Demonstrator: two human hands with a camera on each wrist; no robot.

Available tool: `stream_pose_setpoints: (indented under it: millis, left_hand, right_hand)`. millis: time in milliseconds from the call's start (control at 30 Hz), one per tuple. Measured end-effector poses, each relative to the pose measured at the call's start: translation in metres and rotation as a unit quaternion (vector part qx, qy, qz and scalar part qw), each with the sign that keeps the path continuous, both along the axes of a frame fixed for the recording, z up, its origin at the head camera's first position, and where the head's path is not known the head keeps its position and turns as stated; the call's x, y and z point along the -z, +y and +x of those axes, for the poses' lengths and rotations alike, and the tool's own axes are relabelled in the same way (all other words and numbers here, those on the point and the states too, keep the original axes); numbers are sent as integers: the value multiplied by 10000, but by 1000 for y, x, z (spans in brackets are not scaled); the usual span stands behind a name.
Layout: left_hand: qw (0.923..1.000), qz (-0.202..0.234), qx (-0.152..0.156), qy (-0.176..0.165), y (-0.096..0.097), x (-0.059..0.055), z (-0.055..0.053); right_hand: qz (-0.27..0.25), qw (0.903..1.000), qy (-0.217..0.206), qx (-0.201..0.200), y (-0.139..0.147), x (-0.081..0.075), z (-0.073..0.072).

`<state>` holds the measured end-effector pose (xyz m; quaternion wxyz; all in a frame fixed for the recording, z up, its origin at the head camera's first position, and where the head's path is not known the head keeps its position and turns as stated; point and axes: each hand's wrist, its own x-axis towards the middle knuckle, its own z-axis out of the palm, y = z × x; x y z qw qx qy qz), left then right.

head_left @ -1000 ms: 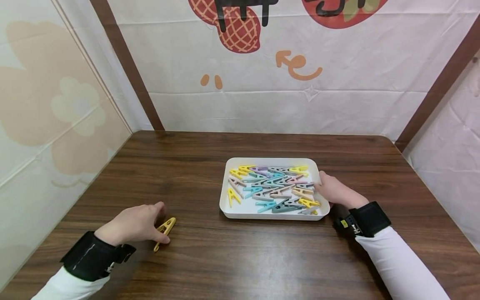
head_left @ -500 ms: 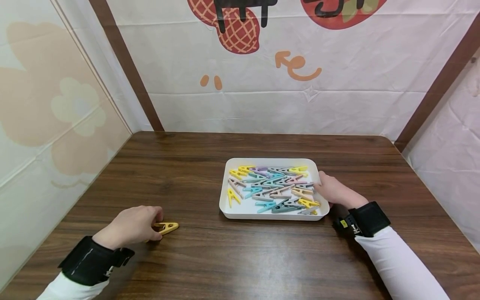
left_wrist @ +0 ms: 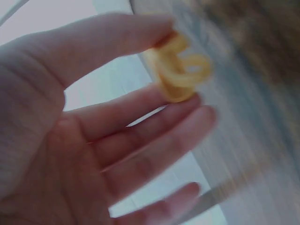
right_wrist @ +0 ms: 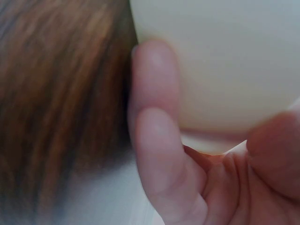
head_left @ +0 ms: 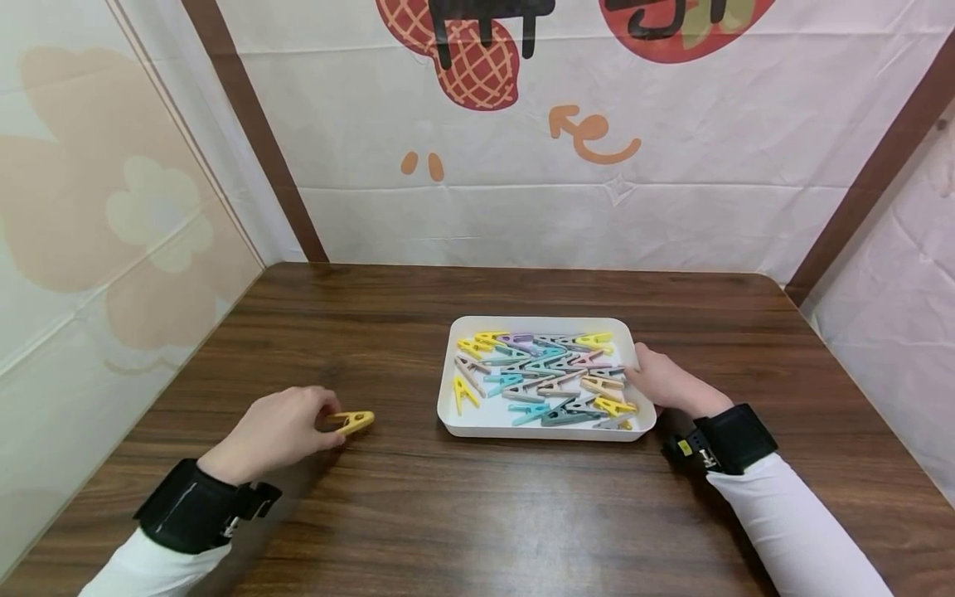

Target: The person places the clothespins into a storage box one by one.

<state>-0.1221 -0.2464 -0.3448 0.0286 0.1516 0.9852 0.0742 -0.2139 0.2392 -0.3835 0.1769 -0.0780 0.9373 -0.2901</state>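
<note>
My left hand [head_left: 279, 431] pinches a yellow clothespin [head_left: 356, 422] between thumb and fingertips, left of the tray. In the left wrist view the same clothespin [left_wrist: 180, 70] is blurred and sits between the thumb and the index fingertip, with the other fingers spread below. At the middle right, my right hand [head_left: 671, 383] grips the right edge of a white tray [head_left: 552, 433]. The right wrist view has its fingers [right_wrist: 159, 150] lying along the tray's pale wall [right_wrist: 225, 70]. Inside the tray lie several clothespins [head_left: 548, 361] in yellow, blue, green, pink, grey and purple.
A brown wood-grain table [head_left: 418, 514] carries the tray right of its middle. Behind it hangs a white printed cloth [head_left: 477, 215], and another cloth [head_left: 112, 249] borders the left side. Both wrists wear black bands, the left band [head_left: 196, 507] lying near the table's front left.
My left hand dips slightly toward me, then moves forward and right with the yellow clothespin. The clothespin turns from slanting upward to pointing right. My right hand and the tray stay put.
</note>
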Motion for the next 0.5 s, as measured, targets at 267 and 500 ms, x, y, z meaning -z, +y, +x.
stream_pose_setpoints:
  millis: [267, 500]
  left_hand:
    - [9924, 370, 402, 1106, 34, -12, -17]
    - [9889, 381, 913, 1105, 71, -19, -32]
  right_hand:
    - [-12, 10000, 8, -12, 0, 1, 0]
    - [-2, 10000, 51, -38, 0, 0, 1]
